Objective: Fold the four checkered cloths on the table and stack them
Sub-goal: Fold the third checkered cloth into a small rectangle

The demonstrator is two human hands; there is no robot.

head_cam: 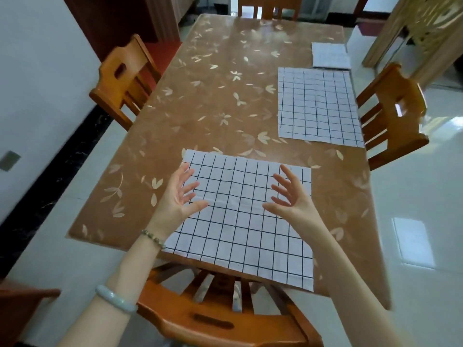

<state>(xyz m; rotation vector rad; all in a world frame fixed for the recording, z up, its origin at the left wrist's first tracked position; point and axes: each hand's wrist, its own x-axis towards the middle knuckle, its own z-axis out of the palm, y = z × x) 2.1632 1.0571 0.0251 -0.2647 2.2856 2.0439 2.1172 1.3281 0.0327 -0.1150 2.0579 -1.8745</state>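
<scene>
A white checkered cloth lies spread flat at the table's near edge, its front hem hanging slightly over. My left hand hovers above the cloth's left part, fingers spread, holding nothing. My right hand hovers above its right part, palm turned inward, fingers apart and empty. A second checkered cloth lies flat near the table's right edge. Behind it, at the far right, sits a small folded checkered cloth.
The brown table has a glossy leaf-patterned cover. Wooden chairs stand at the near edge, on the left, on the right and at the far end. A white wall runs along the left.
</scene>
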